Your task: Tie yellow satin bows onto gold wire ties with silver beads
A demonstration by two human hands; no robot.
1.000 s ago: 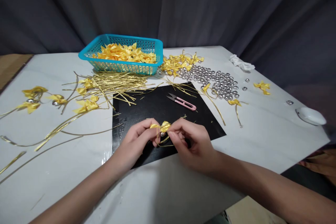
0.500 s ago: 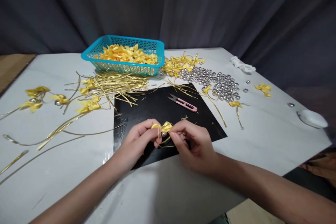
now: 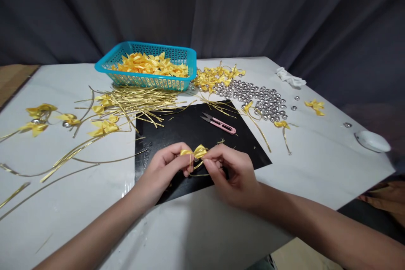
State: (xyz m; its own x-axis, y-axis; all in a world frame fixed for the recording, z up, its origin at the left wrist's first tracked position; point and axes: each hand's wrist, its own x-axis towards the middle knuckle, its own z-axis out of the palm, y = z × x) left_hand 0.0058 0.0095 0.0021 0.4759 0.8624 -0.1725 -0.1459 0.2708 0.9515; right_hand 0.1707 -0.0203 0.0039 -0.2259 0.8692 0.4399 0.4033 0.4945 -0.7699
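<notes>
Over the near edge of a black mat (image 3: pixel 190 128), my left hand (image 3: pixel 164 168) and my right hand (image 3: pixel 232 173) meet around a small yellow ribbon bow (image 3: pixel 194 152). Both pinch it from either side, fingers closed. A thin gold wire tie (image 3: pixel 198 168) loops down from the bow between my fingertips, and a small silver bell seems to hang under it. Pink thread snips (image 3: pixel 220 123) lie on the mat just beyond my hands.
A teal basket (image 3: pixel 148 79) of yellow bows stands at the back. A heap of gold wire ties (image 3: pixel 136 101) lies in front of it, silver bells (image 3: pixel 259 97) to the right, finished bows (image 3: pixel 41 116) at the left. A white dish (image 3: pixel 373 141) sits near the right edge.
My hands stay together on the bow with only slight finger movement; the view has shifted a little.
</notes>
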